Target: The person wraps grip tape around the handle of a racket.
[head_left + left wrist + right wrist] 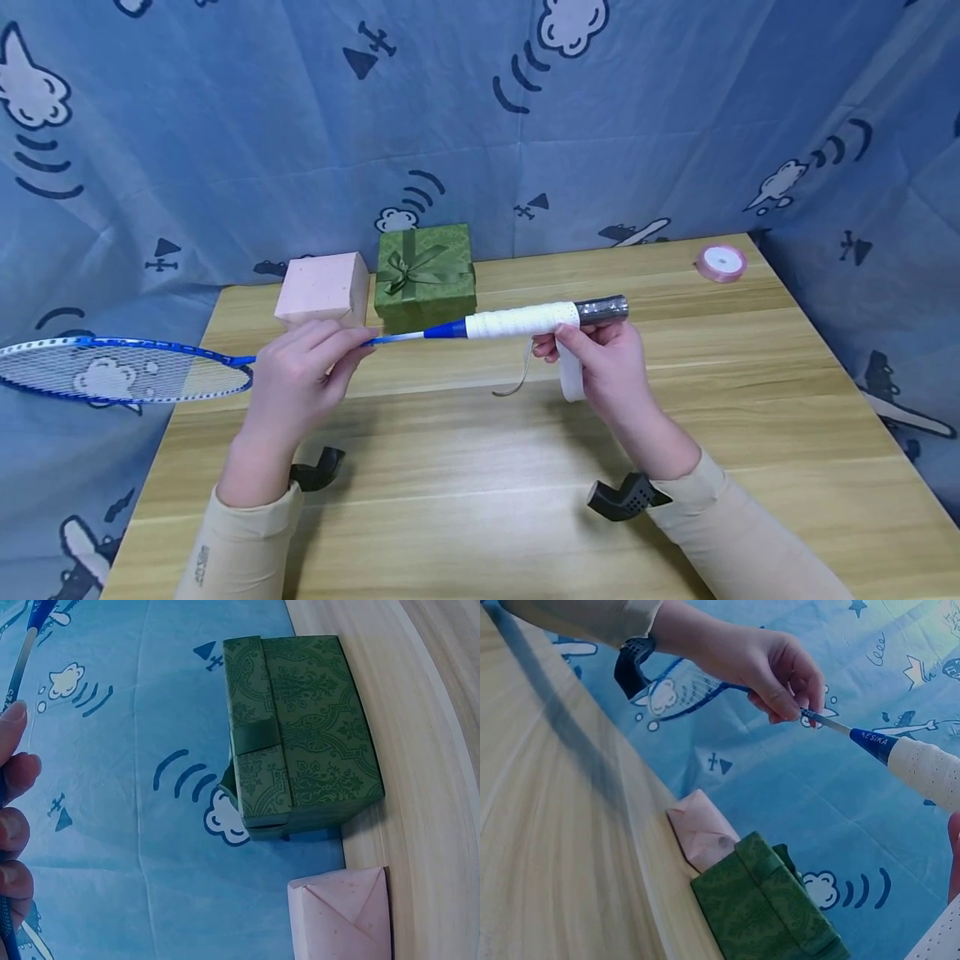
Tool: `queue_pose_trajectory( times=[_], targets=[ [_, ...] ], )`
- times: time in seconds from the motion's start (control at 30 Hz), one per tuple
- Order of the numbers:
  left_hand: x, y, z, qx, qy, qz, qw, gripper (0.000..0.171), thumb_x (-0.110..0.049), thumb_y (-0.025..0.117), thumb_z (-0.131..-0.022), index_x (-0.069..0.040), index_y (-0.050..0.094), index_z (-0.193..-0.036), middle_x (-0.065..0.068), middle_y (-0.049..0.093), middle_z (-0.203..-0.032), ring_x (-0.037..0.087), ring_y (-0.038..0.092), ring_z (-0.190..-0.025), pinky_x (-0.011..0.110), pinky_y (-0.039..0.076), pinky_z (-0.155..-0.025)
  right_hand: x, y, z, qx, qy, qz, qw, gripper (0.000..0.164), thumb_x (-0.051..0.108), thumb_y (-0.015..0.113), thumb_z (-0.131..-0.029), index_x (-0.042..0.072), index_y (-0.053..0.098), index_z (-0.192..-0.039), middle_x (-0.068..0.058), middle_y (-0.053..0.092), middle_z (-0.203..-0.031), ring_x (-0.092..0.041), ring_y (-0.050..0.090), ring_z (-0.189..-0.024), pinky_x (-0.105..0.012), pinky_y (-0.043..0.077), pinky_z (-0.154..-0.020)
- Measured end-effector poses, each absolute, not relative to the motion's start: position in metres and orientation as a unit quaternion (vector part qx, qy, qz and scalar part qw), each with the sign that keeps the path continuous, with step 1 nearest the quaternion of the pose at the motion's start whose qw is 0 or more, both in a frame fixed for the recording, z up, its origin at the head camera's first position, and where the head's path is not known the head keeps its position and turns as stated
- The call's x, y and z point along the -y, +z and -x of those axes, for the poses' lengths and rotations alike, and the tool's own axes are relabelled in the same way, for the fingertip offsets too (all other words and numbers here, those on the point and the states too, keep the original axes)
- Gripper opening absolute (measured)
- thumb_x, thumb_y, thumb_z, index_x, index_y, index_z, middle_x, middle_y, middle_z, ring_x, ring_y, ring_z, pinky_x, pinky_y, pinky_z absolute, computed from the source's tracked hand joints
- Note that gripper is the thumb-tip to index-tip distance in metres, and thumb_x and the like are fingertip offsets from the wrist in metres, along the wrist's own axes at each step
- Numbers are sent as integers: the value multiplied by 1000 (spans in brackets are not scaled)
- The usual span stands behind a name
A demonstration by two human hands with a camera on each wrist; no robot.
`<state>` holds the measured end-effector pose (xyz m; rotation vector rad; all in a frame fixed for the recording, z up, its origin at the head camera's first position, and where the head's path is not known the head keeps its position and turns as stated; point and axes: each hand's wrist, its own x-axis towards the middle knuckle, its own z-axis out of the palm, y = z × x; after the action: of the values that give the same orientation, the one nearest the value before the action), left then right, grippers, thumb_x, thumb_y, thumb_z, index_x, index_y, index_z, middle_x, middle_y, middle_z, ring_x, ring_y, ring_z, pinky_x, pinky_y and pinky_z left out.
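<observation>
A blue and white badminton racket (446, 330) is held level above the table, its strung head off to the left. My left hand (303, 375) pinches the thin shaft between thumb and fingers. White perforated grip tape (522, 321) is wrapped over much of the handle, while the butt end (602, 309) shows dark and shiny. Near that end my right hand (611, 362) pinches the loose length of tape, which hangs below the handle. A thin pale strip (517, 386) dangles beside the right fingers. The right wrist view shows the tape-covered handle (930, 771) close up.
At the back of the wooden table (480, 508) stand a pink box (324, 285) and a green gift box (427, 275) with a bow. A roll of pink ribbon (722, 262) lies at the far right corner. Patterned blue cloth (480, 125) hangs behind.
</observation>
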<state>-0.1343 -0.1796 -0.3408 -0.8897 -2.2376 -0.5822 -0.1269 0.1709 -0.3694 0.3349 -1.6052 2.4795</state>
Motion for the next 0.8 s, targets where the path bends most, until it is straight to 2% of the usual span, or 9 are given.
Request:
queue_pose_trajectory(
  times=[0.17, 0.33, 0.43, 0.6, 0.7, 0.8],
  targets=[
    [180, -340, 134, 851, -222, 340, 332, 19, -14, 84, -85, -16, 83, -104, -1, 72, -80, 12, 52, -59, 27, 38, -51, -170, -369, 126, 545, 828, -106, 75, 16, -11, 60, -98, 3, 69, -99, -9, 77, -79, -16, 74, -66, -27, 59, -60],
    [180, -340, 135, 850, -227, 341, 331, 18, -13, 84, -85, -16, 83, -103, -1, 70, -77, 10, 50, -58, 27, 37, -50, -174, -370, 127, 536, 829, -147, 52, 31, -15, 54, -98, 0, 65, -122, -12, 76, -89, -18, 75, -72, -28, 60, -61],
    [181, -341, 134, 852, -229, 343, 323, 18, -12, 84, -85, -16, 82, -103, -1, 72, -80, 11, 53, -58, 28, 40, -50, -175, -370, 128, 522, 833, -180, 41, 37, -14, 55, -98, -1, 61, -132, -13, 76, -96, -20, 75, -75, -27, 60, -62],
    [183, -340, 134, 857, -226, 341, 314, 16, -13, 82, -87, -15, 82, -103, 0, 74, -83, 12, 57, -60, 30, 43, -51, -175, -372, 128, 512, 837, -186, 44, 27, -11, 61, -98, 1, 67, -121, -12, 77, -94, -19, 76, -76, -27, 60, -63],
    [182, -341, 134, 857, -219, 340, 318, 11, -21, 75, -96, -15, 81, -103, 0, 74, -83, 13, 56, -60, 30, 43, -50, -173, -372, 128, 516, 838, -168, 60, 21, -12, 60, -97, 3, 71, -108, -11, 78, -86, -18, 75, -72, -27, 60, -62],
    [181, -341, 134, 854, -215, 342, 327, 22, -30, 65, -103, -15, 81, -103, 0, 73, -82, 12, 54, -59, 30, 42, -50, -172, -372, 128, 521, 836, -154, 73, 22, -14, 58, -97, 2, 71, -101, -12, 78, -82, -17, 75, -68, -26, 59, -61]
  ],
)
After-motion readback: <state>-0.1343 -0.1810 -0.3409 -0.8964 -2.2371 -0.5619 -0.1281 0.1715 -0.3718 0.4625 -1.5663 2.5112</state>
